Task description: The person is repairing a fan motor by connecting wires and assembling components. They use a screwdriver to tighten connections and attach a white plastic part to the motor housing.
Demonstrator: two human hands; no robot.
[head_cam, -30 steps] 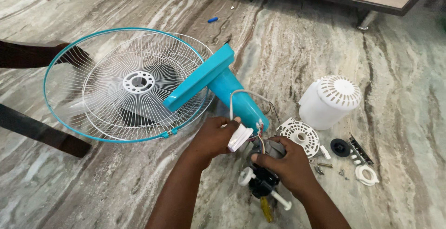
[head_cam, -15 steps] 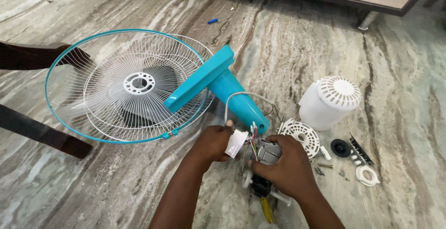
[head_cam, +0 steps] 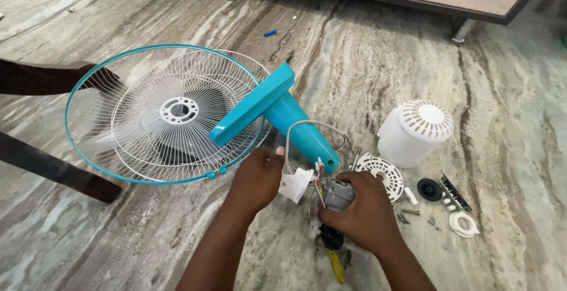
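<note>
- Right hand (head_cam: 366,211) clamped on the grey fan motor (head_cam: 338,193), steadying it.
- Left hand (head_cam: 258,176) pinches a white capacitor (head_cam: 295,183), keeping wires (head_cam: 319,180) slack.
- Teal fan neck (head_cam: 298,130) lies on the floor (head_cam: 147,238) just beyond.

Two hands (head_cam: 260,179), one wire fan guard (head_cam: 165,114), one white motor cover (head_cam: 416,131).

Fan motor (head_cam: 338,193) now higher in right hand (head_cam: 369,214).

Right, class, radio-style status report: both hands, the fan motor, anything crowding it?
Left hand pinching white part. Right hand gripping grey motor, wires attached. Blue fan stand just above; loose screws to the right.
</note>
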